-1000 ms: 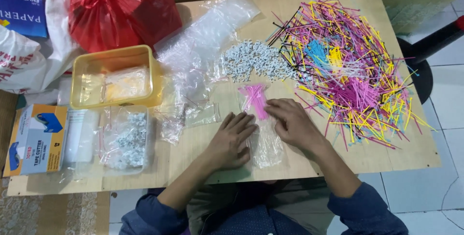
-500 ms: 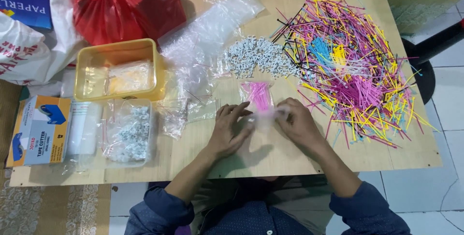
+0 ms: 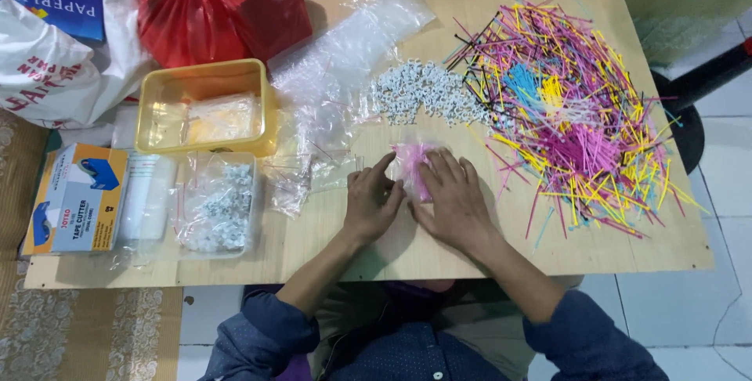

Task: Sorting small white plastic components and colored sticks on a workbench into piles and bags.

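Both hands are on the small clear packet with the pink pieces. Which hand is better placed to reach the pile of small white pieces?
Probably the right hand: its fingertips lie nearer the white pieces. The left hand sits farther back, beside the packet.

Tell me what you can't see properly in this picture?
- Small clear bag of pink sticks, head view: the right hand and left hand cover its lower part.
- Red bag: the top edge cuts it off, and its contents are hidden.
- White beads: too small to tell their shape.
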